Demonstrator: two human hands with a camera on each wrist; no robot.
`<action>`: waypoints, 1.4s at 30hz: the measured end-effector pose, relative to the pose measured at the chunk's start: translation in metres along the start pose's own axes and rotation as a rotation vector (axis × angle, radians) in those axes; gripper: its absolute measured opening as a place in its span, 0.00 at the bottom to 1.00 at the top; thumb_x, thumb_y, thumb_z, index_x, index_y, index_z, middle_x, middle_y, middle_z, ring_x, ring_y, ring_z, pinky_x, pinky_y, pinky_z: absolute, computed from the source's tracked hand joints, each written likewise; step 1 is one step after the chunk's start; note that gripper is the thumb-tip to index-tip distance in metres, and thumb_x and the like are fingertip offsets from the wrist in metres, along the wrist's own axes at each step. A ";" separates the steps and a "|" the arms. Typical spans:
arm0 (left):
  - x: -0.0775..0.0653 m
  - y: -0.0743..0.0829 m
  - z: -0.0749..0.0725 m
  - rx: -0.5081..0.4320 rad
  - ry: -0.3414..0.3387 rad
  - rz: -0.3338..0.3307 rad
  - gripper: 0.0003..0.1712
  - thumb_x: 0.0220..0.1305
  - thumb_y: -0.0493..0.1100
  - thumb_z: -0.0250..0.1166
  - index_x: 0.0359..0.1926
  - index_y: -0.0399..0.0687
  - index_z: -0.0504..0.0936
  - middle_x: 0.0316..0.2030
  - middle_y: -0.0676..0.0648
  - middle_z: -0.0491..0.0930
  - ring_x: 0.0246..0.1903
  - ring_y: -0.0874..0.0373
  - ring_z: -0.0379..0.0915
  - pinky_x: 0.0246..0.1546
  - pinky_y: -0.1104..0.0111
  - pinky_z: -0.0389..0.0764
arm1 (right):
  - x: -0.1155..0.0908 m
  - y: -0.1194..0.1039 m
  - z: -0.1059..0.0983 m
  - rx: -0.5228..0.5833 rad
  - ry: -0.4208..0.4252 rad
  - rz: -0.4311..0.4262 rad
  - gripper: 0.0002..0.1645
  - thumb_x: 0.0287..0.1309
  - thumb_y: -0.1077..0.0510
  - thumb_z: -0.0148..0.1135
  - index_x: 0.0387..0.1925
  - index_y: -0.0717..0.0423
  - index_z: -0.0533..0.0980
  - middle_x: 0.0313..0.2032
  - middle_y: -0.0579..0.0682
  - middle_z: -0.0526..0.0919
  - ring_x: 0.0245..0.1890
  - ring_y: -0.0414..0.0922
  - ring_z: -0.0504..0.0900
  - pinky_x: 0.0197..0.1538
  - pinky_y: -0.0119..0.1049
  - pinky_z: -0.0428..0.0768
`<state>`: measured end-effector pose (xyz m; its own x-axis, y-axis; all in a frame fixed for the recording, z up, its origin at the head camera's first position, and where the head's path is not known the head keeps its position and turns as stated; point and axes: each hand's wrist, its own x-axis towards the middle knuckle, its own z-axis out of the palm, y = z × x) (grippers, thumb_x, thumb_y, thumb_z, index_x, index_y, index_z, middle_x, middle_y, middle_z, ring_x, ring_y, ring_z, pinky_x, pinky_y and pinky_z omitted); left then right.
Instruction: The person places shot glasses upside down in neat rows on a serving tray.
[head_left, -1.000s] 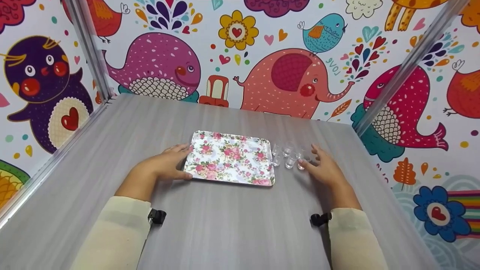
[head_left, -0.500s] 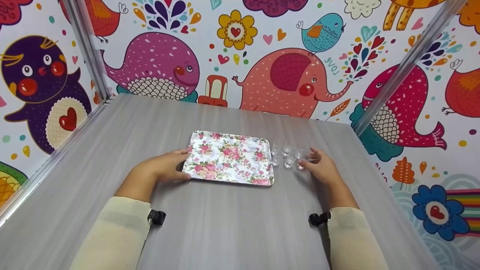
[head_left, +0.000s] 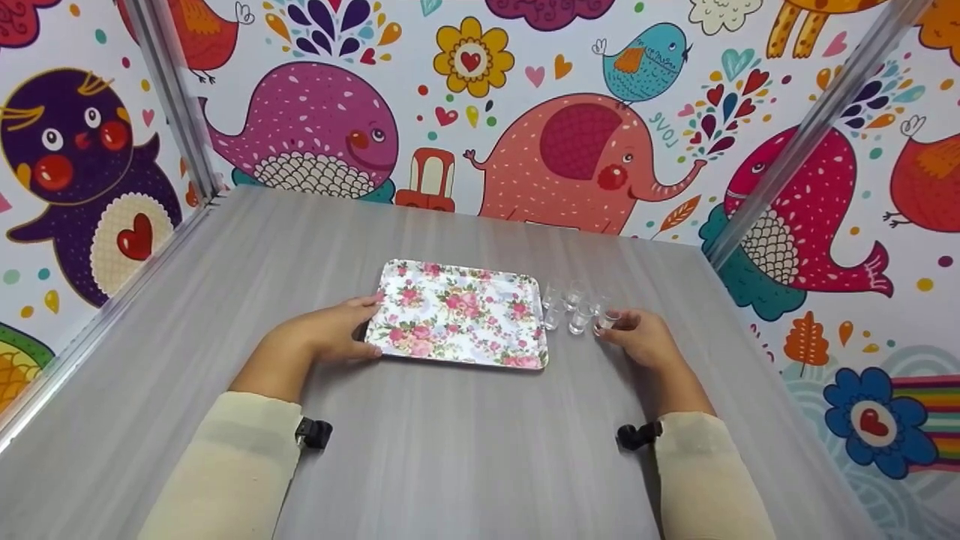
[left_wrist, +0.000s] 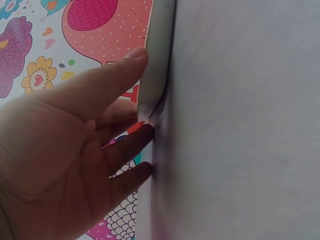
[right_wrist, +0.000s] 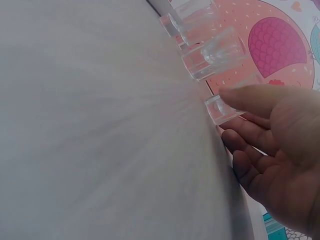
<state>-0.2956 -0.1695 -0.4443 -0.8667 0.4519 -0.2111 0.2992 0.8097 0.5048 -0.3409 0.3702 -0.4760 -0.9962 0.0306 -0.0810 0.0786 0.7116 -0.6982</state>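
A white tray with pink roses (head_left: pixel 480 334) lies on the table in the head view. My left hand (head_left: pixel 337 330) grips its left end, the thumb at the near corner and the fingers along the side. In the left wrist view, the thumb (left_wrist: pixel 115 75) lies against the tray's pale side wall (left_wrist: pixel 156 60). Just right of the tray stand several small clear shot glasses (head_left: pixel 577 321) in two short rows. My right hand (head_left: pixel 649 337) holds the nearest right shot glass (right_wrist: pixel 220 110) between thumb and fingers, low near its base; its upper part is mostly hidden behind the thumb.
The grey wood-grain table (head_left: pixel 465 450) extends around the tray. Cartoon-printed walls (head_left: pixel 465 135) stand behind and at both sides, with metal posts (head_left: pixel 176 97) at the corners. Two more shot glasses (right_wrist: pixel 215 52) stand close beside the held one.
My right hand has come left and its thumb and fingers have closed on the nearest right shot glass. My left hand stays at the tray's left end.
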 end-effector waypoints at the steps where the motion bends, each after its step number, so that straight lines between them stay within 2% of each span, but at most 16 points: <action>1: 0.000 0.000 0.000 -0.003 -0.002 -0.002 0.52 0.72 0.52 0.71 0.83 0.34 0.55 0.87 0.40 0.47 0.85 0.34 0.46 0.85 0.41 0.52 | 0.000 0.001 0.001 -0.009 0.006 -0.005 0.31 0.64 0.47 0.77 0.63 0.56 0.82 0.53 0.57 0.88 0.46 0.48 0.80 0.46 0.29 0.80; 6: 0.001 0.000 0.001 -0.003 -0.012 -0.001 0.52 0.73 0.53 0.71 0.84 0.35 0.56 0.87 0.41 0.47 0.85 0.34 0.46 0.84 0.41 0.54 | 0.000 0.004 0.005 -0.040 0.053 -0.028 0.27 0.64 0.51 0.76 0.61 0.59 0.84 0.50 0.59 0.89 0.42 0.47 0.81 0.42 0.29 0.80; 11: 0.003 -0.001 0.002 -0.011 -0.010 0.006 0.51 0.73 0.52 0.71 0.83 0.35 0.56 0.87 0.40 0.47 0.85 0.34 0.46 0.84 0.41 0.53 | -0.001 0.004 0.002 -0.042 0.046 -0.001 0.28 0.65 0.47 0.75 0.61 0.57 0.83 0.51 0.59 0.88 0.44 0.49 0.81 0.44 0.31 0.80; 13: 0.003 -0.002 0.002 -0.015 -0.008 0.009 0.51 0.73 0.52 0.71 0.83 0.34 0.56 0.87 0.40 0.47 0.85 0.34 0.46 0.84 0.41 0.53 | -0.002 0.003 0.000 -0.020 0.036 0.019 0.29 0.65 0.45 0.74 0.61 0.55 0.82 0.52 0.57 0.87 0.46 0.49 0.81 0.46 0.30 0.81; 16: 0.003 -0.001 0.002 -0.015 -0.008 0.014 0.51 0.73 0.51 0.71 0.83 0.33 0.56 0.87 0.40 0.47 0.85 0.33 0.45 0.84 0.41 0.52 | -0.005 -0.001 -0.005 0.077 0.020 0.047 0.31 0.65 0.44 0.75 0.62 0.55 0.80 0.52 0.54 0.86 0.48 0.49 0.81 0.48 0.31 0.83; 20: 0.003 0.000 0.001 -0.009 -0.009 0.015 0.51 0.73 0.51 0.71 0.83 0.33 0.55 0.87 0.39 0.46 0.85 0.33 0.45 0.84 0.41 0.52 | -0.010 -0.013 -0.012 0.232 0.006 0.115 0.31 0.62 0.44 0.77 0.61 0.52 0.78 0.54 0.52 0.84 0.53 0.50 0.81 0.58 0.38 0.85; 24: 0.002 0.001 0.001 -0.007 -0.011 0.013 0.52 0.73 0.52 0.71 0.83 0.33 0.55 0.87 0.39 0.46 0.84 0.32 0.46 0.84 0.40 0.53 | -0.013 -0.025 -0.020 0.251 0.024 0.128 0.32 0.62 0.40 0.77 0.62 0.48 0.79 0.59 0.52 0.84 0.60 0.51 0.81 0.71 0.47 0.81; 28: 0.001 0.001 0.002 -0.018 -0.005 0.018 0.52 0.72 0.52 0.71 0.83 0.33 0.55 0.87 0.38 0.47 0.84 0.31 0.46 0.84 0.40 0.53 | -0.016 -0.034 -0.026 0.248 0.038 0.110 0.35 0.61 0.36 0.77 0.63 0.47 0.80 0.63 0.52 0.83 0.64 0.50 0.80 0.77 0.52 0.76; 31: 0.002 0.000 0.003 -0.031 -0.001 0.017 0.52 0.72 0.52 0.71 0.83 0.34 0.55 0.87 0.39 0.46 0.84 0.32 0.46 0.84 0.40 0.53 | -0.018 -0.039 -0.028 0.244 0.045 0.089 0.35 0.62 0.36 0.76 0.63 0.48 0.81 0.62 0.52 0.83 0.64 0.49 0.81 0.77 0.51 0.76; 35: 0.002 -0.001 0.004 -0.033 0.001 0.011 0.52 0.73 0.53 0.71 0.84 0.36 0.54 0.87 0.41 0.47 0.85 0.34 0.45 0.84 0.40 0.53 | -0.018 -0.047 -0.023 0.226 0.063 0.032 0.32 0.64 0.39 0.76 0.62 0.50 0.81 0.58 0.53 0.86 0.59 0.49 0.83 0.70 0.45 0.81; 39: 0.002 -0.003 0.003 -0.027 0.006 0.000 0.52 0.72 0.53 0.71 0.84 0.37 0.54 0.87 0.42 0.47 0.85 0.34 0.45 0.84 0.40 0.52 | -0.016 -0.063 -0.006 0.232 0.056 -0.025 0.28 0.65 0.43 0.76 0.61 0.51 0.82 0.54 0.51 0.88 0.55 0.47 0.85 0.60 0.35 0.84; 42: 0.003 -0.003 0.002 -0.025 0.006 -0.005 0.53 0.72 0.53 0.71 0.84 0.37 0.54 0.87 0.42 0.47 0.85 0.34 0.45 0.84 0.40 0.52 | -0.016 -0.080 0.011 0.249 0.043 -0.089 0.26 0.64 0.46 0.77 0.58 0.51 0.83 0.52 0.52 0.89 0.53 0.48 0.86 0.57 0.35 0.87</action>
<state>-0.2980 -0.1694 -0.4483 -0.8706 0.4455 -0.2088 0.2847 0.8023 0.5247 -0.3312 0.3049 -0.4268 -0.9998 0.0086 0.0152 -0.0086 0.5181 -0.8553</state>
